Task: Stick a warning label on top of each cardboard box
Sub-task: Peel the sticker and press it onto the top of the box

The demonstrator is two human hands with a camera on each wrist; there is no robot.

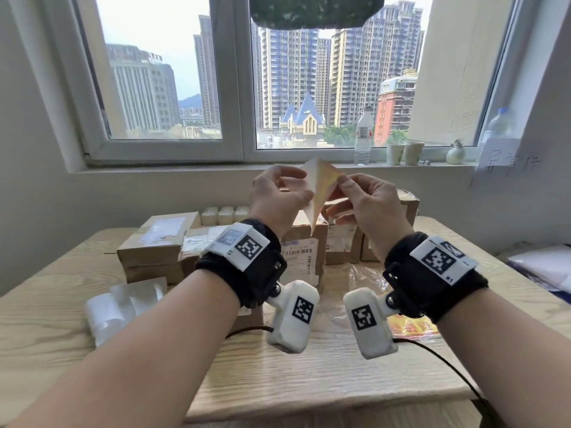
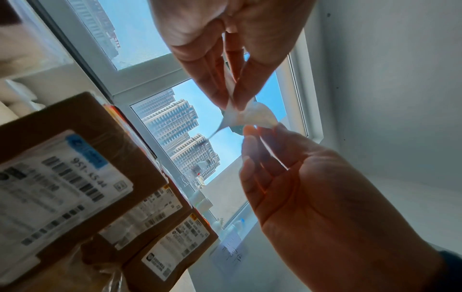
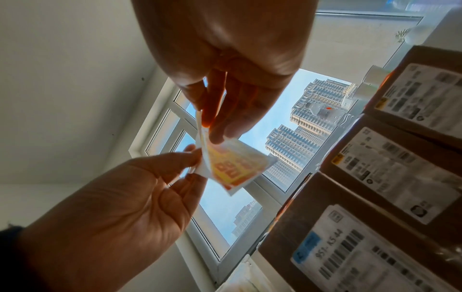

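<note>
Both hands hold a warning label [image 1: 321, 186] in the air above the boxes. It is yellow and orange with red print on a white backing [image 3: 235, 164]. My left hand [image 1: 304, 185] pinches its left edge between thumb and fingers. My right hand [image 1: 340, 193] pinches the right corner. The sheet is bent into a fold, and from the left wrist only its white back [image 2: 250, 116] shows. Several cardboard boxes [image 1: 160, 239] with shipping labels stand at the back of the wooden table [image 1: 278, 372], below the hands. Orange strips show at some of the boxes' top edges [image 2: 117, 116].
A plastic bag with more yellow-orange labels [image 1: 411, 327] lies under my right wrist. Clear plastic packets [image 1: 123, 304] lie front left. White tubs [image 1: 222, 214] stand behind the boxes. A bottle [image 1: 363, 137], two cups [image 1: 404, 152] and a small plant pot [image 1: 455, 152] line the sill.
</note>
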